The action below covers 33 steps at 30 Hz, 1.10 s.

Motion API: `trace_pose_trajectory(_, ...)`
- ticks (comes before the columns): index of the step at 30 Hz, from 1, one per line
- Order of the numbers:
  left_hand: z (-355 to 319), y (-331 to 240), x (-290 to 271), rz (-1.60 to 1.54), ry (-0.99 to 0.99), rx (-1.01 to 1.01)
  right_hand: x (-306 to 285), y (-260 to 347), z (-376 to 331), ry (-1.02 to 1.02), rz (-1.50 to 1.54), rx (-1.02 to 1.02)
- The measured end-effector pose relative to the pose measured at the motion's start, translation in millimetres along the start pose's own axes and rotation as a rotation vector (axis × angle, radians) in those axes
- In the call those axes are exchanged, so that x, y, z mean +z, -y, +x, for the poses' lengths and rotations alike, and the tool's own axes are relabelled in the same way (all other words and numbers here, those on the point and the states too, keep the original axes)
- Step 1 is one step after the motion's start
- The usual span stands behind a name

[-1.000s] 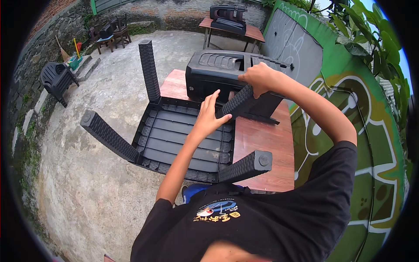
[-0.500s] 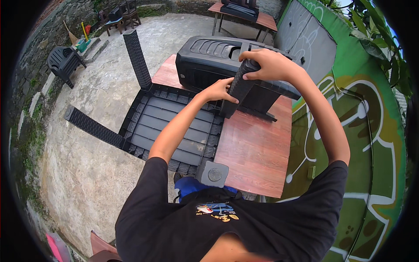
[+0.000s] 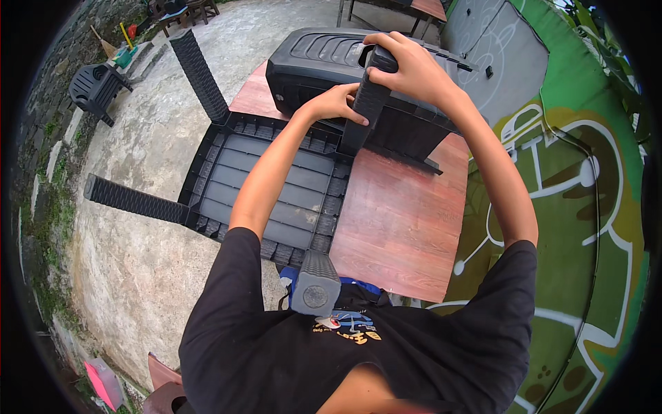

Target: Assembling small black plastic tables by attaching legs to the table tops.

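I see both hands on the far-right leg (image 3: 371,100) of an upturned black table (image 3: 307,183). The right hand (image 3: 407,65) has its grip closed over the leg's free end, thumb toward me; the left hand (image 3: 334,103) grips the same leg lower down, thumb on the near face, other fingers partly hidden. A second ago that left hand was spread wide against the leg, which showed at a lean; now it wraps it and the leg looks closer to upright.

The table lies slats-up at the left side of the reddish counter (image 3: 407,221), its far-left leg (image 3: 200,77) rising and its near-left leg (image 3: 134,200) slanting out to the left. Its near-right leg (image 3: 318,279) points at me, the end covering part of the shirt (image 3: 241,331); a second ago it appeared over the counter. Just beyond the hands, a ribbed black plastic piece (image 3: 317,58) rests on the counter. My view sits lower, cutting off most of the far table (image 3: 427,8).
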<state>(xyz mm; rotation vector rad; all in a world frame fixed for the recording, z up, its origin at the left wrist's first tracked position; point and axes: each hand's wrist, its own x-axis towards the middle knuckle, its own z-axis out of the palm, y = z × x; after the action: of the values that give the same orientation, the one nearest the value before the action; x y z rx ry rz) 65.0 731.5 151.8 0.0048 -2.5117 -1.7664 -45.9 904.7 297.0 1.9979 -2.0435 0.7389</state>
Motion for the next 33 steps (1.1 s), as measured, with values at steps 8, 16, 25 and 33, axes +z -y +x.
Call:
trace_pose_trajectory(8, 4.1, 22.8, -16.7, -0.035, -0.051, 0.018, 20.7, -14.8, 33.2, -0.014, 0.022, 0.039)
trace_pose_trajectory(16, 21.8, 22.1, -22.6, -0.034, -0.073, -0.036, 14.4, -36.3, 48.7, -0.013, 0.022, -0.003)
trace_pose_trajectory(25, 1.7, 19.2, 2.1, 0.025, -0.184, -0.047, 18.9, -22.9, 27.7, -0.011, -0.011, -0.039)
trace_pose_trajectory(33, -7.1, 17.8, 61.7, 0.242, -0.572, 0.164, 34.3, -9.0, 16.1, -0.184, -0.183, 0.282)
